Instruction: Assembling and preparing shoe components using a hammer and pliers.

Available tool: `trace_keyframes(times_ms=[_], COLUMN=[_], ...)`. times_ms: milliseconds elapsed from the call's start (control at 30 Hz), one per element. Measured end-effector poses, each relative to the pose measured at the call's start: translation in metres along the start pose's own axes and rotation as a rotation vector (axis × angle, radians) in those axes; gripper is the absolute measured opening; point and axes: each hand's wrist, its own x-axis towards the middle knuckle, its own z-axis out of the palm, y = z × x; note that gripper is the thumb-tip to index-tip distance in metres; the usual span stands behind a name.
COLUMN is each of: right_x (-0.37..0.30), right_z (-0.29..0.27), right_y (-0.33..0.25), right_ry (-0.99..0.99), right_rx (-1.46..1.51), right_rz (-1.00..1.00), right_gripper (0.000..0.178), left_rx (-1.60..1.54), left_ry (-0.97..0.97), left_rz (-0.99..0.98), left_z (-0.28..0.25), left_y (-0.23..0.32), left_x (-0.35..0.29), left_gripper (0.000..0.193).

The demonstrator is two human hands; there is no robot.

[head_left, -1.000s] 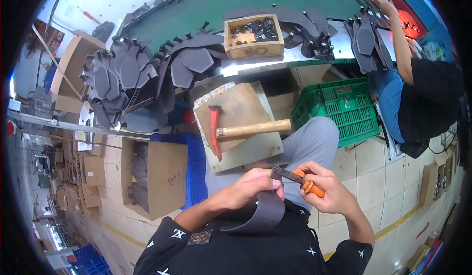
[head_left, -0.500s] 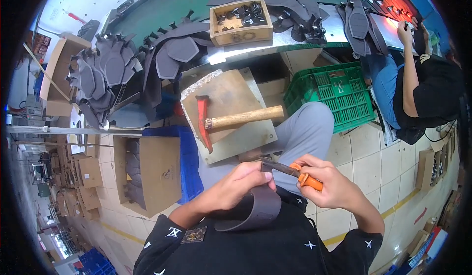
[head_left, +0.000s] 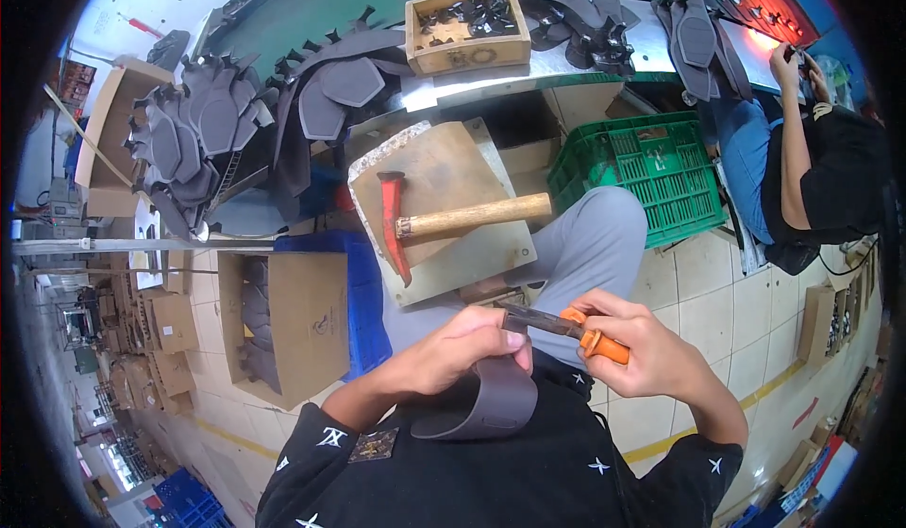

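My left hand (head_left: 462, 347) is closed on one end of a dark grey curved flexible piece (head_left: 495, 401), which bends in a loop below it against my shirt. In my right hand (head_left: 642, 344) is a pair of orange-handled pliers (head_left: 604, 344), gripped by the handles. Their metal jaws reach left to the end of the piece at my left fingertips; whether they bite on it I cannot tell. Beyond my hands a hammer (head_left: 472, 215) with a red head and wooden handle lies on a worn board (head_left: 439, 174).
A wooden box (head_left: 477, 56) of small black parts stands on the bench, with dark grey pieces (head_left: 349, 84) piled beside it. A green crate (head_left: 642, 179) is at right, near a co-worker (head_left: 821, 160). An open carton (head_left: 311, 330) and blue bin (head_left: 363, 311) stand at left.
The pliers and my right hand have shifted slightly right, and the handles look a little differently angled. My left hand keeps its hold on the piece. The view has tilted slightly.
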Motion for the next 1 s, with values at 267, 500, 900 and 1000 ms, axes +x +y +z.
trace_keyframes(times_ms=[267,500,900,1000], right_x=[0.000,0.005,-0.058,-0.049], right_z=[0.001,-0.036,-0.097,-0.085], right_y=[-0.002,0.031,0.385,0.386], right_ry=[0.008,0.320,0.772,0.709], right_rx=[0.007,0.284,-0.891,-0.957], right_rz=[0.018,0.240,0.658,0.775], right_gripper=[0.016,0.026,0.024,0.026], left_rx=[-0.043,-0.083,0.025,-0.031], left_ry=[0.024,0.004,-0.021,0.037], left_rz=[-0.023,0.016,0.109,0.112], left_z=[0.001,0.003,-0.013,-0.007], left_y=[0.001,0.016,0.018,0.023], left_x=[0.002,-0.003,-0.017,-0.025], left_gripper=[0.029,0.027,0.029,0.027])
